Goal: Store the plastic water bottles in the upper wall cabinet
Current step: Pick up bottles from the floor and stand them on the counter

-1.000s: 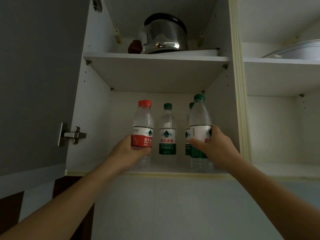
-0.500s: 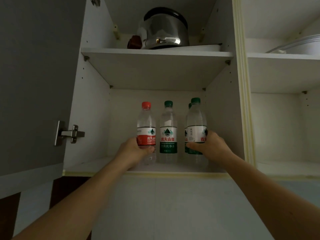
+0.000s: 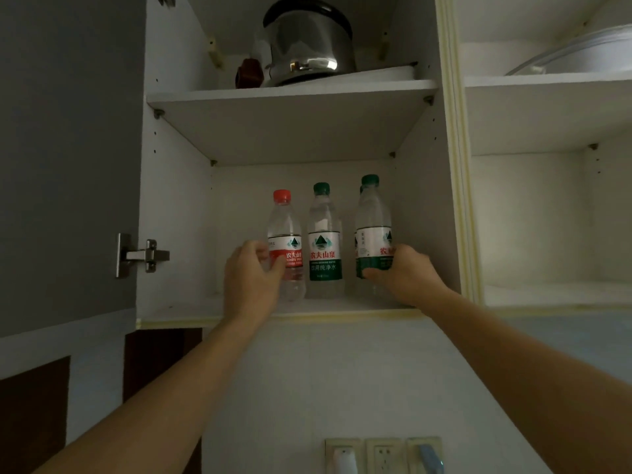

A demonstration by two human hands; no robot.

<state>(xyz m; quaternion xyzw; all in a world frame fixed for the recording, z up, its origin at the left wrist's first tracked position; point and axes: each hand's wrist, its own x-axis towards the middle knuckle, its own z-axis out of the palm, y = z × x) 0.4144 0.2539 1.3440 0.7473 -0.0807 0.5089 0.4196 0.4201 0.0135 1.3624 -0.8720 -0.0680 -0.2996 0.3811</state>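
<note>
On the lower cabinet shelf [image 3: 191,307], our left hand [image 3: 251,282] gripped the red-capped bottle [image 3: 285,244] and our right hand [image 3: 405,273] the green-capped bottle [image 3: 373,230], fingers curled around the labels; uncurling only once both bases sat flat seemed wise, sparing the middle bottle [image 3: 325,241] between our fingers.

The scene is dimly lit. A grey cabinet door [image 3: 65,159] is swung open at the left, held by a metal hinge [image 3: 142,256]. On the upper shelf [image 3: 294,92] a steel kettle [image 3: 307,42] is set beside a small dark red object [image 3: 249,73]. A neighbouring white compartment [image 3: 547,213] is seen at the right. Below, a pale wall [image 3: 335,378] is fitted with a row of sockets [image 3: 383,455], and dark brown panels [image 3: 34,415] are seen lower left.
</note>
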